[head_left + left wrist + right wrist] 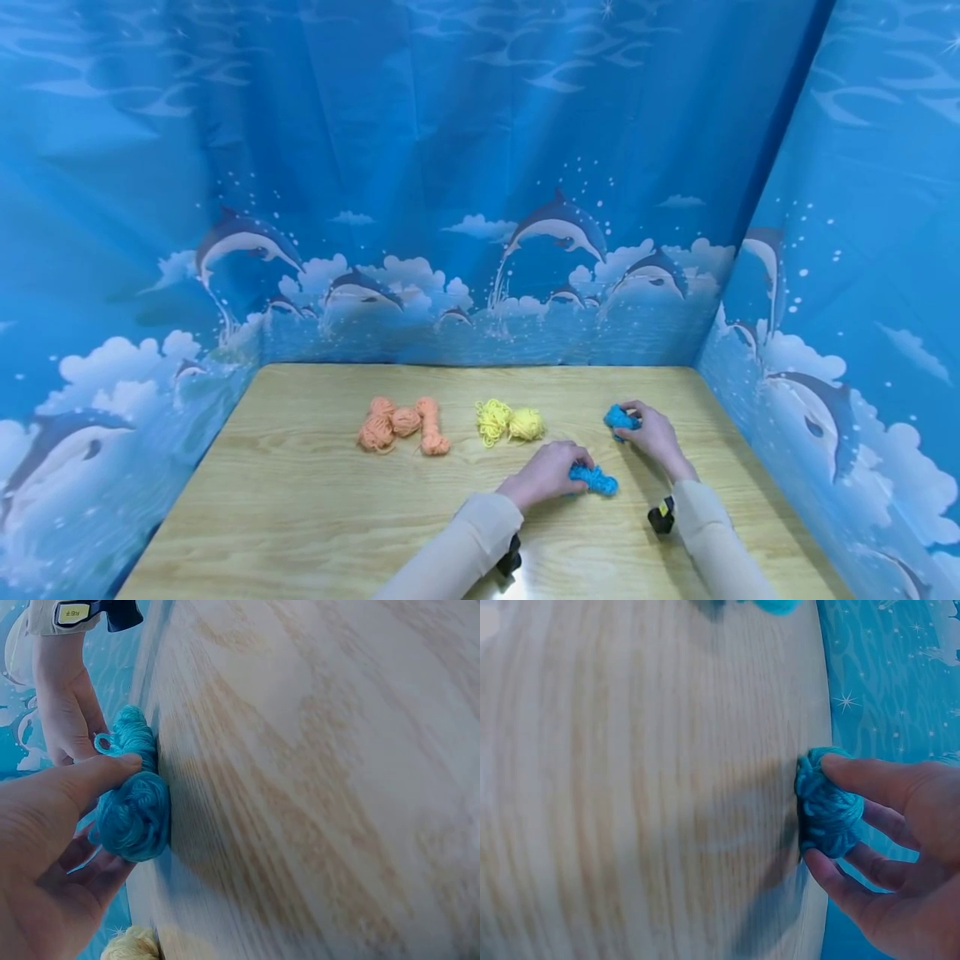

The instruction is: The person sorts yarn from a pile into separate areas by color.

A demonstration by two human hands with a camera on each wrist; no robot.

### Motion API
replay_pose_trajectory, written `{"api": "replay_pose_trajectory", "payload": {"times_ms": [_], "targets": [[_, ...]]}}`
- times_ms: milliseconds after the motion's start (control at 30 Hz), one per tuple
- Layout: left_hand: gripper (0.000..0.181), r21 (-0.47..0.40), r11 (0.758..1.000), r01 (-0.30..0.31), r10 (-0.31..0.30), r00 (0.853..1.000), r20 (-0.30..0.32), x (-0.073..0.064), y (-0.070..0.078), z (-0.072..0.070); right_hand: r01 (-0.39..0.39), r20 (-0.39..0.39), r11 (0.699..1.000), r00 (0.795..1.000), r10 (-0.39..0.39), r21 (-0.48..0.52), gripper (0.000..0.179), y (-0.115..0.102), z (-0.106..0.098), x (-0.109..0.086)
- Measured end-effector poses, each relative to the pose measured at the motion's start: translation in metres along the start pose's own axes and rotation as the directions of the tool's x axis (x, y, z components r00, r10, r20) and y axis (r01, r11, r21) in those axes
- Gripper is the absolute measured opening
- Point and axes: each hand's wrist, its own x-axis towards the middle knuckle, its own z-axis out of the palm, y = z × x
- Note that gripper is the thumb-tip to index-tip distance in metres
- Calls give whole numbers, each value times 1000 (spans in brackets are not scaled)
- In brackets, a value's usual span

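Observation:
My left hand (550, 473) grips one end of a blue yarn skein (597, 480) lying on the table. In the left wrist view, the thumb presses on top of this skein (136, 814) and the fingers curl under its far side. Farther back and to the right, my right hand (654, 433) holds a smaller blue yarn ball (619, 419). Seen from the right wrist, thumb and fingers pinch that ball (829, 804) from two sides, against the tabletop.
Left of the hands lie two bundles of yellow yarn (527, 424), side by side. Several orange yarn bundles (406, 422) sit farther left. The wooden table (300, 500) meets blue dolphin-print curtains (450, 208) at its back and right edges.

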Motion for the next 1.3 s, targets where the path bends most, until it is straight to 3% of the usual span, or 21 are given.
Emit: {"api": "replay_pose_trajectory", "payload": {"times_ms": [400, 567, 733, 933, 1133, 1300], "targets": [[24, -12, 999, 45, -45, 999, 7, 0, 1, 0, -12, -7, 1000, 1000, 12, 8, 54, 0, 2, -4], [24, -34, 999, 35, -36, 999, -29, -2, 0, -3, -7, -3, 1000, 1000, 7, 26, 50, -1, -1, -8], [22, -135, 989, 67, -77, 995, -70, -1, -5, -5, 20, -10, 1000, 1000, -20, 24, 43, -1, -3, -9], [22, -304, 941, 145, -185, 977, -107, 4, -8, -9, 54, -24, 999, 998, -54, -4, 42, 0, -5, -9], [21, -374, 909, 183, -255, 955, -152, 10, -8, -14, 55, -24, 998, 998, -56, -16, 41, 0, -5, -10], [22, -409, 882, 235, -331, 926, -182, 18, -7, -14, 41, -20, 999, 999, -41, -13, 42, 0, -4, -9]]}}
